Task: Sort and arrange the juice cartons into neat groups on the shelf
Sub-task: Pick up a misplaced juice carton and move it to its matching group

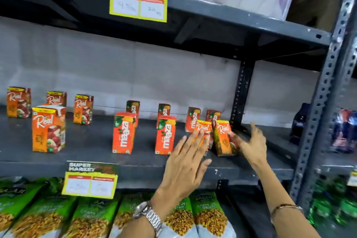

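On the grey shelf (92, 145), several orange Real cartons (48, 129) stand at the left and several red Maaza cartons (123, 135) stand in two rows in the middle. Two small Real cartons stand close together at the right, both slightly tilted. My left hand (185, 162) is open, its fingers lying flat against the front of the left small Real carton (203, 127). My right hand (251, 145) is open with the thumb raised, fingertips touching the right side of the right small Real carton (223, 137).
A yellow price tag (138, 0) hangs from the shelf above, another price tag (89, 178) from this shelf's front edge. A perforated upright post (241, 91) stands just behind my right hand. Green snack packs (208, 214) fill the shelf below. Dark packets (343, 131) sit on the neighbouring rack.
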